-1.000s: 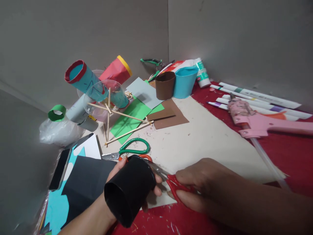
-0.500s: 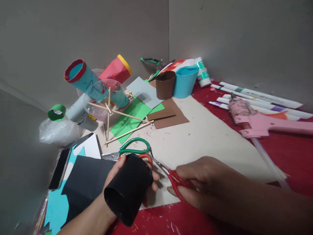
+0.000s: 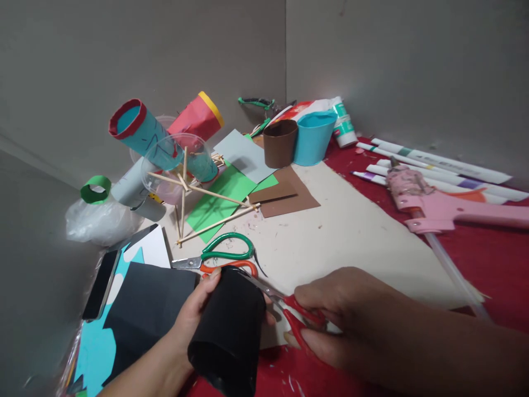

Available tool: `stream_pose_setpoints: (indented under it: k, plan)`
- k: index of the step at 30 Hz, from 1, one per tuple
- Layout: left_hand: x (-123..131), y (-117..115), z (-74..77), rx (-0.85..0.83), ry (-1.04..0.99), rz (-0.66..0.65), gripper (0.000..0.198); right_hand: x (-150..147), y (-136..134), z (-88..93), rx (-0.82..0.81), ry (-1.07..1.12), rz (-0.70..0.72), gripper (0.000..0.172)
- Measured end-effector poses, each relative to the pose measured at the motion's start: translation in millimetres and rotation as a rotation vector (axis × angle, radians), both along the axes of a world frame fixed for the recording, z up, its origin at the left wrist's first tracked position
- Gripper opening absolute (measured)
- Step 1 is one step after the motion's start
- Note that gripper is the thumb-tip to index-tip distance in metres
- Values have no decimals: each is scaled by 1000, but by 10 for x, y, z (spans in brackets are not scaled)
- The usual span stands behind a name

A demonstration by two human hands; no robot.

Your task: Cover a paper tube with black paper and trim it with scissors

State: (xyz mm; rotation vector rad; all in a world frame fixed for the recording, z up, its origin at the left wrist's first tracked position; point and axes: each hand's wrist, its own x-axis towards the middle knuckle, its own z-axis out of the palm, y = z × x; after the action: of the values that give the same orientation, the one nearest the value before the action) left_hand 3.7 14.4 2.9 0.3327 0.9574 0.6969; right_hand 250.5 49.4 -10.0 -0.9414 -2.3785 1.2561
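Head view, down (close) over table (image 3: 355,231)

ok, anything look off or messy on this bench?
Nothing broken, just mess. Paper snippets fleck the red tabletop near the hands, the pink glue gun is crusted with dried glue, and the tube-and-skewer model sits tilted. The left hand grips a black paper tube; right hand holds red scissors.

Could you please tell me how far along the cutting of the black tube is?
Done: the black tube is rolled, and a brown cup and a blue cup stand at the back. In hand: the left hand grips the tube while the right hand holds red scissors at its far rim. Left: how much rim needs trimming is hidden.
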Motion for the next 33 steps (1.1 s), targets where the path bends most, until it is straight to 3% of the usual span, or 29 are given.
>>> stream_pose_setpoints:
  k: [5, 10, 17, 24, 27, 30, 33]
  plan:
    - [2, -19, 23, -3, -2, -14, 54, 31, -9, -28, 46, 8, 18, 18]
    - [6, -27, 19, 46, -61, 12, 42, 30, -28, 17, -16, -59, 9, 18]
    - [82, -25, 26, 111, -73, -9, 45, -1, 2, 131, -24, -146, 15, 20]
    - [78, -19, 31, 86, -57, -64, 55, -1, 19, 125, -44, -58, 70, 26]
    - [112, -17, 82, 104, 10, -13, 49, -7, 24, 135, -27, -57, 79, 28]
    - [138, -28, 108, 153, 157, 169, 32, 1, 22, 118, -25, -66, 67, 26]
    - [137, -42, 87, 199, 319, 332, 30, 14, 20, 69, -45, -34, 68, 25]
